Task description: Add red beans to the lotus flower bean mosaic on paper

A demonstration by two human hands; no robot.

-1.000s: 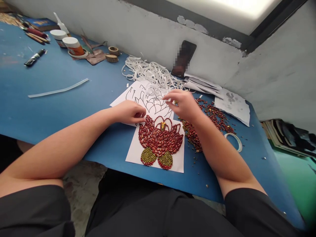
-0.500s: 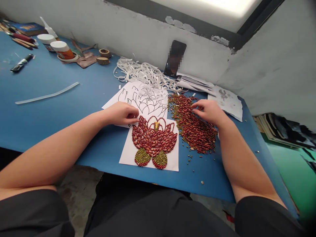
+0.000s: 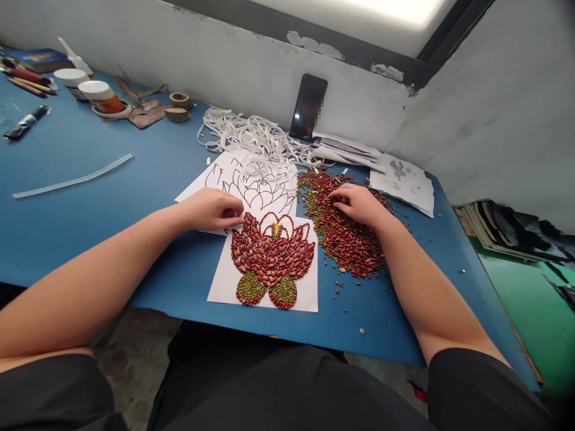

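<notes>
Rest left hand (image 3: pixel 209 209) lightly, with fingers curled narrow, at ten o'clock of bean flower (image 3: pixel 272 254); avoid nudging paper (image 3: pixel 222 284) beneath. With right hand (image 3: pixel 362 206), narrow-fingered at bean pile (image 3: pixel 348 242), two o'clock of flower, best pinch few at once. Cannot tell whether gripping anything with either.

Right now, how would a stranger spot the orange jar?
Start at the blue table and follow the wall left. The orange jar stands nearer than its white-lidded neighbour. Of those two, only it shows a bright orange side.
</notes>
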